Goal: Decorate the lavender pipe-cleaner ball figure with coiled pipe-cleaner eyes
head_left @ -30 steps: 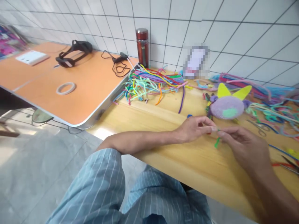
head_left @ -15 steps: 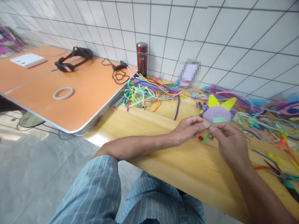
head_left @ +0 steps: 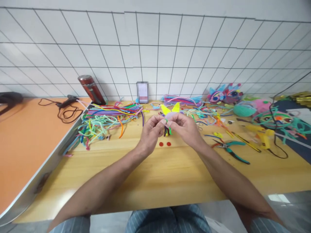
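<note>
My left hand and my right hand meet over the wooden table, fingertips pinched together on a short green pipe cleaner. Part of it hangs below my right fingers; the rest is hidden by them. Just behind my hands lies a purple round craft piece with two yellow pointed ears, largely covered by my fingers. Two red discs, a left one and a right one, lie on the table nearer to me than my hands.
Pipe cleaners are heaped at the left, with a red thermos behind. A phone leans on the tiled wall. Pliers, a yellow glue gun with its cord, and finished fuzzy figures occupy the right side.
My view has swung to the right, so the pliers, glue gun and figures now show fully. Both hands still pinch the green pipe cleaner, and both red discs are now visible.
</note>
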